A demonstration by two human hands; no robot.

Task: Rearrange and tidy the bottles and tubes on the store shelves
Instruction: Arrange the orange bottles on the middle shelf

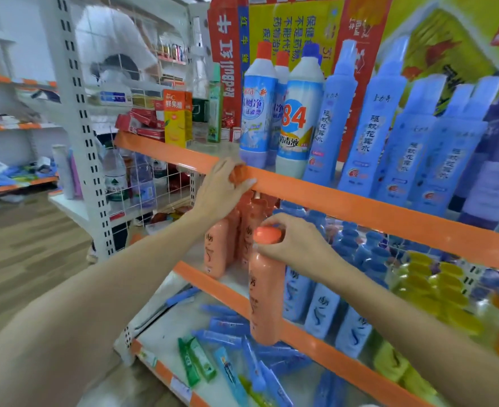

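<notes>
Holding an orange bottle (266, 286) by the neck, right hand (295, 245) wrapped just under the cap (267, 235), fingers closed on it. Bottle upright, hanging in front of the middle shelf lip (213, 284), base overlapping the edge of the shelf below; not seated anywhere yet.

Left hand (222, 192) closed over another orange cap (238, 173) at the upper shelf rail (360, 204), thumb and fingers curled round it. Body of that bottle hidden behind hand and rail; cannot tell whether lifted or standing.

Orange row (222, 245) standing at the left end of the middle shelf, blue bottles (321, 306) just beside to the right. Tubes (227, 348) scattered flat on the bottom shelf.

Likely step: returning the held bottle to the orange row.

Notes for doing it well:
- Raise base clear of the lip before pushing in; otherwise catches the edge.
- Keep upright, label outward, matching neighbours.
- Set down touching the orange row, not wedged among the blue.
- Steady neighbours with the left; tall narrow bottles, probably prone to toppling in a chain.
- Release only once the base sits flat.
</notes>
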